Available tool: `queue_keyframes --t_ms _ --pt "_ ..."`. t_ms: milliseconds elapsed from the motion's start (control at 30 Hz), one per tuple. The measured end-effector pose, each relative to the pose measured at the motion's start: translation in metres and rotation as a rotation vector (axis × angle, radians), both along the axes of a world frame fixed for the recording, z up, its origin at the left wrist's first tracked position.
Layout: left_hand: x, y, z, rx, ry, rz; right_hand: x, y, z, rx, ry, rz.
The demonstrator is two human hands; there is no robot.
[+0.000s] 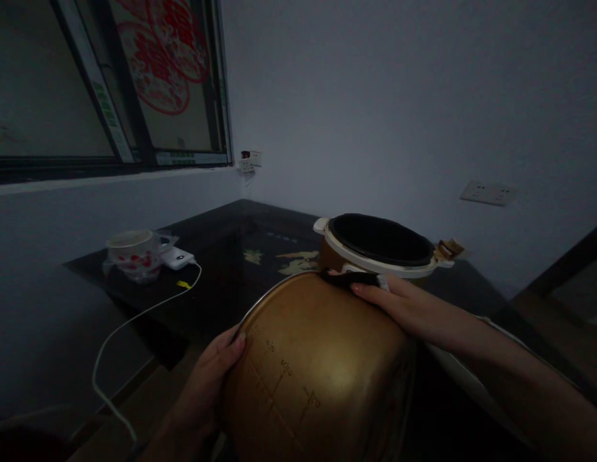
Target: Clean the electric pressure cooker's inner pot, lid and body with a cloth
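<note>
A gold-coloured rice cooker inner pot [322,346] is tilted on its side close to me, its marked outer wall facing up and its mouth turned away. My left hand [209,378] grips the rim at the left, thumb on the outer wall. On the upper side of the pot, my right hand [402,301] presses a black cloth [349,278] with a white tag against the wall near the rim. Just behind stands the rice cooker body [330,255], without a lid over its dark opening.
A dark table [221,237] with a printed pattern runs to the wall corner. At its left are a bagged cup [135,256] and a white device [178,258] with a trailing cable [135,314]. Wall sockets [488,192] are at the right, a window [101,96] at the left.
</note>
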State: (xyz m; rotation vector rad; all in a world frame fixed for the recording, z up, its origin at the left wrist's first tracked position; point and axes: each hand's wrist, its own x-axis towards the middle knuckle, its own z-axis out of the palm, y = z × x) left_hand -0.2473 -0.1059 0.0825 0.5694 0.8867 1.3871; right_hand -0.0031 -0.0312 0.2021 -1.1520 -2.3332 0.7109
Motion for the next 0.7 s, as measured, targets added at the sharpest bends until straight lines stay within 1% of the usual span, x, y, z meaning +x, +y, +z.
queue_keyframes --t_ms 67,133,233,300,333,400,433,500,600,700 --pt "0.000 -0.003 0.001 0.017 0.018 -0.043 -0.017 -0.012 0.016 0.086 -0.047 0.126" --pt "-0.005 -0.003 0.000 0.033 0.031 -0.083 -0.035 -0.025 0.024 0.199 -0.157 0.229" --pt "-0.017 0.001 -0.006 0.035 0.083 -0.136 -0.059 -0.044 0.018 0.429 -0.381 0.440" --pt "-0.022 0.004 -0.010 0.009 0.145 -0.153 -0.069 -0.051 0.012 0.503 -0.484 0.548" --pt "-0.021 0.005 -0.010 0.000 0.174 -0.128 -0.071 -0.052 0.011 0.504 -0.520 0.579" --pt "-0.014 0.002 -0.008 0.007 0.198 -0.001 -0.069 -0.051 0.015 0.465 -0.552 0.554" --pt "-0.007 0.000 -0.005 0.018 0.193 0.071 -0.065 -0.049 0.019 0.444 -0.545 0.513" --pt "0.006 -0.007 0.002 0.005 0.166 0.153 -0.053 -0.042 0.029 0.397 -0.499 0.390" --pt "0.018 -0.014 0.007 -0.050 0.151 0.219 -0.026 -0.024 0.037 0.291 -0.346 0.224" --pt "0.014 -0.016 0.006 -0.062 0.143 0.273 0.001 -0.007 0.030 0.075 -0.119 0.077"
